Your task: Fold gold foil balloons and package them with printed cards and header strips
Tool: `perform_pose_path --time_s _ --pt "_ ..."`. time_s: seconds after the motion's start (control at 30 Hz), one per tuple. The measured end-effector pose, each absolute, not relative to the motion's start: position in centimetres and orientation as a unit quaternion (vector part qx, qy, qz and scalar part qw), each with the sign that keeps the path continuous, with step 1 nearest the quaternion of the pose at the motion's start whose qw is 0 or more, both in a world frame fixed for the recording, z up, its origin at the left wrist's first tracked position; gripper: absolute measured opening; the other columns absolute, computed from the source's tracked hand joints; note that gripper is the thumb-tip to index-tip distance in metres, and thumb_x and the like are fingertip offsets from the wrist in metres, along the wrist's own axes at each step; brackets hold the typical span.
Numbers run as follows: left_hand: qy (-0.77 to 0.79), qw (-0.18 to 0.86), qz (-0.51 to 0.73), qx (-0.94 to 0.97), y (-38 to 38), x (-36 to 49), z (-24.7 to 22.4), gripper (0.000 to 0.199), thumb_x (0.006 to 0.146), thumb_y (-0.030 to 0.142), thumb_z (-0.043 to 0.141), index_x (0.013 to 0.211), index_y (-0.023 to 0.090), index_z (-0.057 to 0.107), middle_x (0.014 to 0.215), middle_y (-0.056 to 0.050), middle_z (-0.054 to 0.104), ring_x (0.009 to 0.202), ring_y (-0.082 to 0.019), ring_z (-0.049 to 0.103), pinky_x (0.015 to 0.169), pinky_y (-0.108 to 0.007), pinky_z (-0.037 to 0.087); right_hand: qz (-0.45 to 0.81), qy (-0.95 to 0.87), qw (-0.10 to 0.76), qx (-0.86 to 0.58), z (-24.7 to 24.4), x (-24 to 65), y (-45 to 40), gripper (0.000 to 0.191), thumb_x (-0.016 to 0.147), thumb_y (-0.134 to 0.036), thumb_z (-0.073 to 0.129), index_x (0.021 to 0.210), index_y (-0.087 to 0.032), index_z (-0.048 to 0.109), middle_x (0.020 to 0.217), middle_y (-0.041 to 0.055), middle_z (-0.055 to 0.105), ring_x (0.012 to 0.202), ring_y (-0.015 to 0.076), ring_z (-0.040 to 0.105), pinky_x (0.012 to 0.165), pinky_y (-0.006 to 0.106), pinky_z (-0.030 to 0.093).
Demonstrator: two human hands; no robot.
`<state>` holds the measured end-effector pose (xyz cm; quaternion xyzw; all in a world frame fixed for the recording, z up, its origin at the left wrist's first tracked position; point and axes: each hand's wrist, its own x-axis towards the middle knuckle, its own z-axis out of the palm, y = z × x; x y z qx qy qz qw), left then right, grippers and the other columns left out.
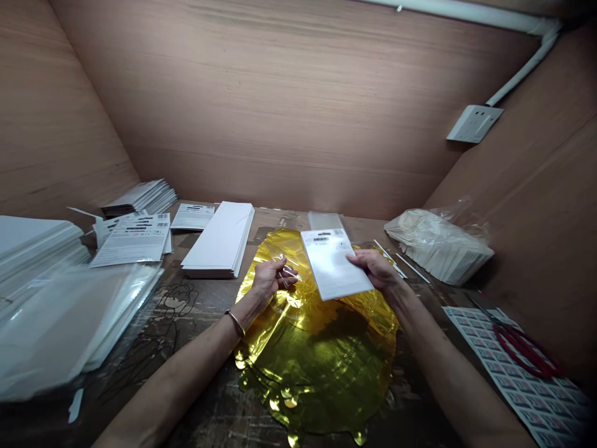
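Right hand (374, 271) grips a white barcoded card (330, 264) by its edge, left hand (269, 280) pinches a strip of clear film (288, 266), and a gold foil balloon (321, 367) lies spread right beneath both!

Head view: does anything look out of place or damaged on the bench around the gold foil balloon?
A small white scrap lies alone near the bench edge at lower left, apart from the stacks, as if dropped. The gold foil balloon is flat and wrinkled, but no tear shows from here.
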<state>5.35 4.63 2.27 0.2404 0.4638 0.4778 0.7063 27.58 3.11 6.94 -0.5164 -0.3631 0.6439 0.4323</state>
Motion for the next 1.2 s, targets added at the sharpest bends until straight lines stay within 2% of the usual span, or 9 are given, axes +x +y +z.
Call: perform_pose_path --time_s 0.17,0.4,0.47,0.57,0.73,0.87,1.2 --pt "0.461 0.703 0.489 0.234 4.9 5.4 1.7 0.017 0.075 0.019 0.05 0.061 0.009 0.048 0.048 -0.007 0.057 0.039 -0.015 0.055 0.044 -0.029 0.049 0.707 -0.408 0.277 -0.506 5.7 27.4 -1.2 0.015 0.055 -0.019 0.064 0.064 -0.007 0.06 0.057 0.006 0.062 0.047 0.0135 0.056 0.048 0.024 0.042" --pt "0.448 0.715 0.479 0.243 4.5 5.7 2.1 0.014 0.073 0.016 0.051 0.062 0.009 0.047 0.052 -0.009 0.058 0.042 -0.017 0.056 0.041 -0.029 0.048 0.717 -0.431 0.227 -0.498 4.5 25.3 -0.8 0.017 0.049 -0.02 0.065 0.047 -0.01 0.051 0.04 -0.0013 0.052 0.034 0.0062 0.043 0.036 0.019 0.03" --pt "0.45 0.717 0.472 0.246 4.3 5.6 2.6 0.015 0.074 0.014 0.05 0.06 0.009 0.046 0.049 -0.008 0.058 0.039 -0.014 0.054 0.037 -0.025 0.045 0.72 -0.43 0.223 -0.496 4.2 24.9 -0.3 0.019 0.048 -0.019 0.065 0.045 -0.01 0.049 0.038 -0.0026 0.049 0.032 0.0053 0.04 0.035 0.018 0.029" --pt "0.43 0.727 0.467 0.262 4.0 5.3 3.1 0.017 0.073 0.01 0.05 0.056 0.009 0.047 0.046 -0.006 0.056 0.034 -0.009 0.048 0.035 -0.019 0.041 0.723 -0.423 0.233 -0.493 3.8 24.8 0.1 0.018 0.048 -0.018 0.064 0.047 -0.011 0.048 0.042 -0.002 0.052 0.036 0.0069 0.044 0.039 0.019 0.034" --pt "0.428 0.719 0.455 0.303 3.3 4.4 3.6 0.018 0.073 0.008 0.046 0.055 0.008 0.05 0.049 -0.008 0.059 0.042 -0.013 0.055 0.042 -0.022 0.045 0.688 -0.42 0.263 -0.53 3.9 25.5 0.4 0.014 0.049 -0.018 0.063 0.049 -0.01 0.051 0.043 -0.0005 0.053 0.037 0.0086 0.046 0.038 0.02 0.034" --pt "0.468 0.695 0.457 0.3 3.0 4.2 3.7 0.019 0.075 0.014 0.044 0.056 0.01 0.048 0.049 -0.006 0.057 0.038 -0.012 0.053 0.037 -0.021 0.041 0.634 -0.451 0.28 -0.562 4.3 25.7 0.3 0.012 0.053 -0.019 0.061 0.05 -0.01 0.054 0.042 -0.0011 0.051 0.034 0.0072 0.042 0.036 0.02 0.03" --pt "0.5 0.627 0.507 0.315 2.3 4.4 3.9 0.021 0.07 0.026 0.05 0.056 0.012 0.046 0.046 -0.001 0.052 0.034 -0.008 0.046 0.031 -0.017 0.029 0.537 -0.528 0.282 -0.595 4.2 24.8 -0.2 0.019 0.059 -0.027 0.054 0.064 -0.01 0.062 0.05 0.0004 0.056 0.04 0.0091 0.045 0.041 0.021 0.032"
